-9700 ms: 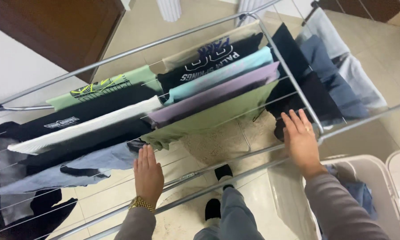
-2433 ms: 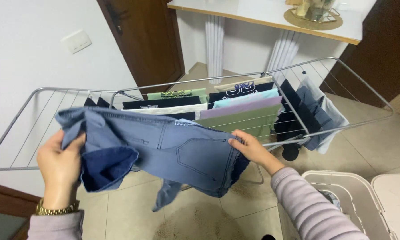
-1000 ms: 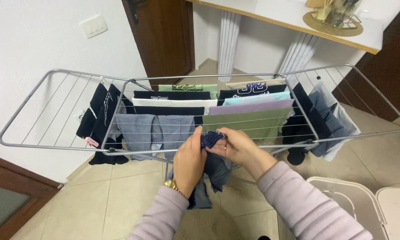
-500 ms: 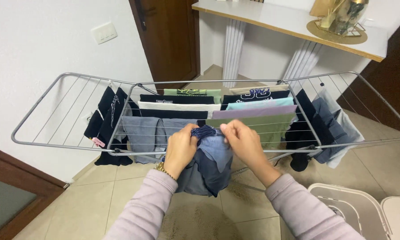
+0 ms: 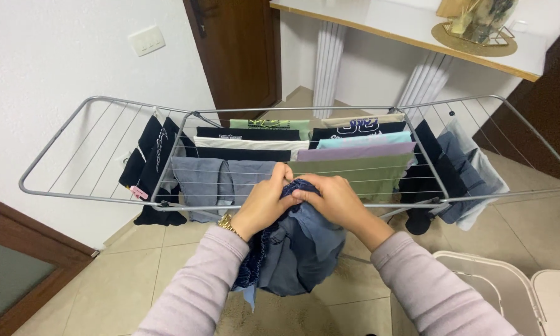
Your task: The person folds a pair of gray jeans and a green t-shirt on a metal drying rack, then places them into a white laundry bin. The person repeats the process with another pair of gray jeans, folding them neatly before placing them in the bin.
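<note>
Both grips, left hand point(image 5: 264, 202) and right hand point(image 5: 333, 200), now bunch the jeans point(image 5: 298, 252) tighter, clamped together.

The rack point(image 5: 93, 196) stands crosswise in front of the person, its wings spreading left and right. Shirts point(image 5: 249, 144) hang in rows over its middle rails, more clothes point(image 5: 149, 155) on the left wing's inner end and others point(image 5: 454, 165) on the right wing. Both hands, the left point(image 5: 264, 202) touching the right point(image 5: 333, 202), hold jeans point(image 5: 298, 249) at the near rail, the jeans hanging below them. Behind the rack stand a door point(image 5: 242, 50) and, to its right, a table point(image 5: 410, 31). A basket point(image 5: 479, 274) sits on the floor point(image 5: 143, 274) at near right.
</note>
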